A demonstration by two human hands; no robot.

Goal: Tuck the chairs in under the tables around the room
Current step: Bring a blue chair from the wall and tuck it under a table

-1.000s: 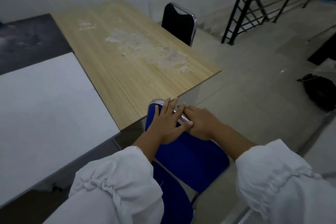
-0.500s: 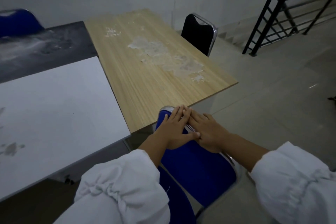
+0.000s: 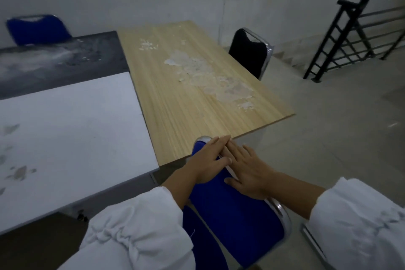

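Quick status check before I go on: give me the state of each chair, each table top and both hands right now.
Near blue chair: backrest top at the wooden table's near edge, both hands on it.
Left hand: flat, fingers extended.
Right hand: flat, fingers extended.
Black chair: upright, close against the wooden table's right side.
Far blue chair: upright behind the dark table.
Wooden table: surface peeling.
White table: smudged.
Dark table: dusty.

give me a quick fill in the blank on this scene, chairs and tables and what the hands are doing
1. Both hands, left hand and right hand, rest flat on the backrest of the near ____ chair.
2. That chair faces the ____-topped table.
3. The chair at that table's far right side is ____.
4. Left of the wood table, the nearer table has a ____ top.

Missing words: blue; wood; black; white
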